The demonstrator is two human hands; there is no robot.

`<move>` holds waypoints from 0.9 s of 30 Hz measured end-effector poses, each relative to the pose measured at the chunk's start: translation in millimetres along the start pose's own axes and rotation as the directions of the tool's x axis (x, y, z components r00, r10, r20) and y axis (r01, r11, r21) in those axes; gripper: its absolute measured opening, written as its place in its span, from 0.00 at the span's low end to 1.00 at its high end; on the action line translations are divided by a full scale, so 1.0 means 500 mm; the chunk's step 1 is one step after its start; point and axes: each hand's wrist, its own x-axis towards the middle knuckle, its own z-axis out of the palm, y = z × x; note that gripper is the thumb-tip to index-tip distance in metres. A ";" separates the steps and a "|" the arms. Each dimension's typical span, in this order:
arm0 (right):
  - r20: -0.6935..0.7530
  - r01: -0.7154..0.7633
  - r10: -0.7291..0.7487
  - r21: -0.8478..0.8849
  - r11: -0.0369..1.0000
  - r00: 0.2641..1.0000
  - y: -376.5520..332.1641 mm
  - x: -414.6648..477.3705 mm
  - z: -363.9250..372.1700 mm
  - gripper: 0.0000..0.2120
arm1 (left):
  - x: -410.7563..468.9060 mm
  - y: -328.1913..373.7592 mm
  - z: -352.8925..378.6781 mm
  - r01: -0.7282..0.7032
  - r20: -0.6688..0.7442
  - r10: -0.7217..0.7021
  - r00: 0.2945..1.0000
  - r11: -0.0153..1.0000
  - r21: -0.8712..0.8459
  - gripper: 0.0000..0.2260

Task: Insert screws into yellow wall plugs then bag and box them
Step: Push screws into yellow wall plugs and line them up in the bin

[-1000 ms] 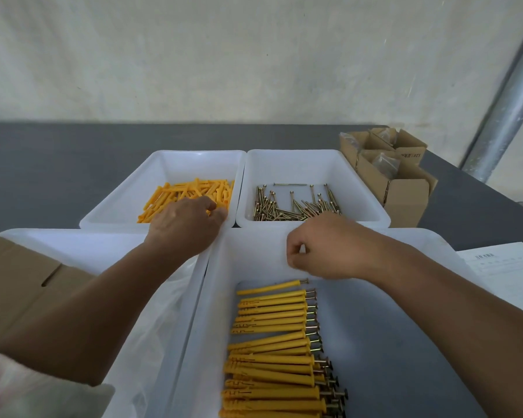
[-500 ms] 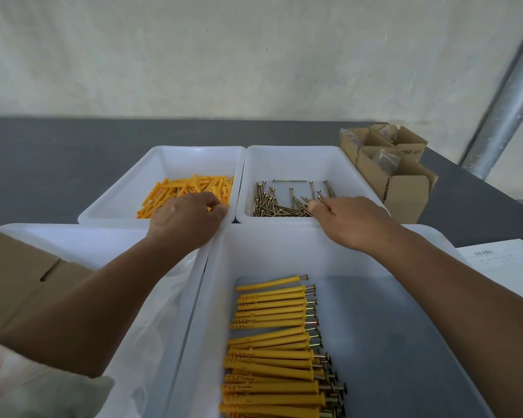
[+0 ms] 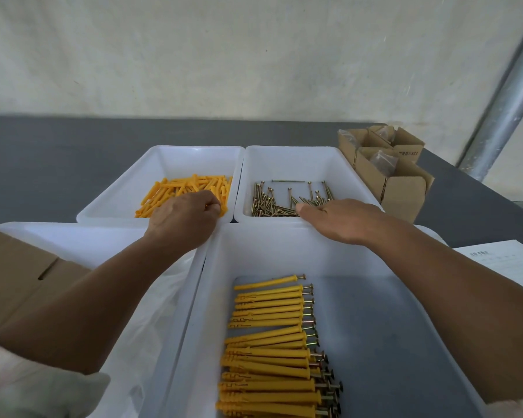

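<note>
While left hand (image 3: 183, 220) stays, right hand (image 3: 341, 220) reached screws (image 3: 269, 203).

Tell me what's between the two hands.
Head view: between left hand and right hand lie the adjoining walls of plug tray and screw tray, then loose screws.

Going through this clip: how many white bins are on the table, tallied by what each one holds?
Bin of loose yellow plugs: 1
Bin of loose screws: 1
Bin of plugs with screws inserted: 1
Bin with clear plastic: 1
Total: 4 white bins
</note>
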 end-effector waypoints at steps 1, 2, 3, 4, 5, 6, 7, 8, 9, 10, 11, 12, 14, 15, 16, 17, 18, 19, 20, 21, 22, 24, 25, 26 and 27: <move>0.007 -0.005 0.005 0.001 1.000 1.000 0.001 0.004 0.000 0.40 | -0.001 0.000 -0.001 -0.003 0.011 0.003 1.000 1.000 -0.013 0.10; 0.004 -0.007 0.007 -0.006 1.000 1.000 0.002 0.006 0.000 0.40 | -0.002 0.001 -0.003 -0.002 0.022 0.002 1.000 1.000 -0.030 0.10; -0.010 -0.005 0.005 -0.017 1.000 1.000 0.004 0.008 0.001 0.41 | -0.003 0.002 -0.006 0.004 0.035 -0.002 0.999 0.999 -0.046 0.11; -0.028 0.000 -0.001 -0.030 1.000 1.000 0.006 0.009 0.004 0.41 | -0.004 0.002 -0.008 0.009 0.048 -0.007 0.999 0.998 -0.059 0.11; -0.049 0.007 -0.009 -0.042 0.999 0.999 0.008 0.010 0.007 0.41 | -0.005 0.003 -0.010 0.014 0.058 -0.010 0.998 0.998 -0.068 0.12; -0.067 0.016 -0.020 -0.050 0.999 0.998 0.011 0.011 0.010 0.40 | -0.005 0.004 -0.012 0.018 0.066 -0.013 0.998 0.997 -0.074 0.12; -0.086 0.025 -0.030 -0.053 0.998 0.996 0.013 0.011 0.012 0.38 | -0.005 0.005 -0.014 0.020 0.073 -0.014 0.997 0.997 -0.079 0.11; -0.106 0.032 -0.037 -0.054 0.998 0.994 0.014 0.012 0.014 0.36 | -0.005 0.006 -0.015 0.019 0.081 -0.012 0.997 0.996 -0.085 0.11; -0.120 0.036 -0.042 -0.057 0.998 0.992 0.013 0.012 0.016 0.35 | -0.005 0.005 -0.017 0.018 0.088 -0.010 0.996 0.995 -0.093 0.10; -0.131 0.037 -0.045 -0.064 0.997 0.990 0.012 0.012 0.017 0.34 | -0.005 0.005 -0.018 0.017 0.093 -0.008 0.996 0.995 -0.101 0.09; -0.135 0.035 -0.044 -0.069 0.997 0.990 0.010 0.012 0.017 0.34 | -0.005 0.004 -0.018 0.015 0.096 -0.004 0.995 0.994 -0.106 0.08; -0.138 0.032 -0.041 -0.071 0.997 0.990 0.010 0.012 0.017 0.33 | -0.005 0.003 -0.019 0.011 0.098 0.000 0.995 0.994 -0.106 0.07; -0.129 0.031 -0.041 -0.077 0.997 0.991 0.008 0.011 0.015 0.33 | -0.006 0.003 -0.020 0.005 0.097 0.005 0.995 0.995 -0.101 0.06; -0.124 0.033 -0.043 -0.081 0.996 0.991 0.008 0.010 0.014 0.34 | -0.006 0.003 -0.021 0.004 0.096 0.006 0.995 0.995 -0.101 0.06; -0.123 0.035 -0.045 -0.084 0.996 0.991 0.008 0.009 0.014 0.34 | -0.007 0.002 -0.021 0.003 0.094 0.007 0.996 0.995 -0.104 0.05; -0.126 0.037 -0.047 -0.085 0.996 0.991 0.008 0.009 0.013 0.35 | -0.007 0.001 -0.022 0.001 0.090 0.009 0.996 0.993 -0.115 0.05; -0.133 0.038 -0.049 -0.085 0.996 0.990 0.008 0.009 0.013 0.35 | -0.008 0.000 -0.022 -0.004 0.083 0.015 0.996 0.991 -0.132 0.05; -0.142 0.039 -0.050 -0.083 0.996 0.989 0.008 0.008 0.014 0.34 | -0.008 -0.001 -0.022 -0.013 0.072 0.024 0.997 0.989 -0.149 0.05; -0.152 0.040 -0.052 -0.080 0.996 0.987 0.008 0.007 0.015 0.34 | -0.009 0.000 -0.020 -0.024 0.055 0.034 0.998 0.986 -0.164 0.05; -0.162 0.044 -0.055 -0.076 0.996 0.985 0.008 0.006 0.016 0.34 | -0.010 0.001 -0.019 -0.035 0.032 0.041 0.999 0.983 -0.181 0.04; -0.176 0.047 -0.059 -0.068 0.997 0.983 0.009 0.005 0.017 0.34 | -0.011 0.003 -0.017 -0.041 0.003 0.043 0.999 0.979 -0.198 0.04; -0.209 0.053 -0.061 -0.044 0.998 0.976 0.010 0.003 0.018 0.34 | -0.012 0.009 -0.016 -0.047 -0.059 0.033 0.998 0.967 -0.251 0.03; -0.221 0.059 -0.064 -0.031 0.998 0.973 0.011 0.002 0.018 0.34 | -0.013 0.013 -0.017 -0.052 -0.091 0.026 0.995 0.955 -0.291 0.03; -0.225 0.066 -0.068 -0.019 0.998 0.972 0.011 0.000 0.016 0.33 | -0.015 0.016 -0.019 -0.059 -0.128 0.017 0.992 0.940 -0.335 0.03; -0.227 0.075 -0.076 -0.011 0.997 0.971 0.011 -0.001 0.015 0.33 | -0.016 0.019 -0.023 -0.069 -0.166 0.007 0.986 0.925 -0.374 0.04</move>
